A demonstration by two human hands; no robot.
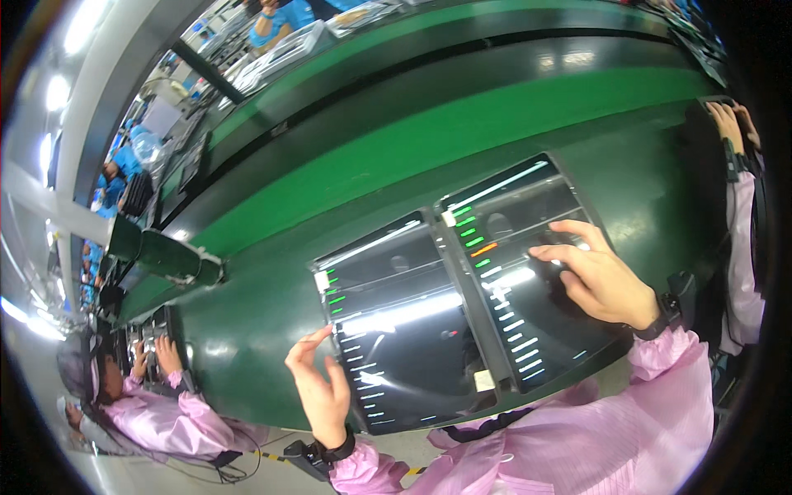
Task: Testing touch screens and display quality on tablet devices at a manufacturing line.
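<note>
Two dark tablets lie side by side on the green bench, tilted a little, with lit rows down their screens. On the left tablet (412,346) the rows are green and white; a pale sticker sits near its lower right corner. The right tablet (528,313) shows green, orange and white rows. My left hand (320,386) is at the left tablet's left edge, thumb and fingers apart, a fingertip by the screen's border. Over the right tablet my right hand (598,276) stretches its fingers, fingertips at or just above the glass; contact is unclear. Neither hand holds anything.
The green bench (247,363) runs left to right, with a dark-edged conveyor strip (396,91) beyond it. A green post (161,256) stands at the left. Co-workers in pink sit at the left (173,412) and far right (742,247); people in blue work farther back.
</note>
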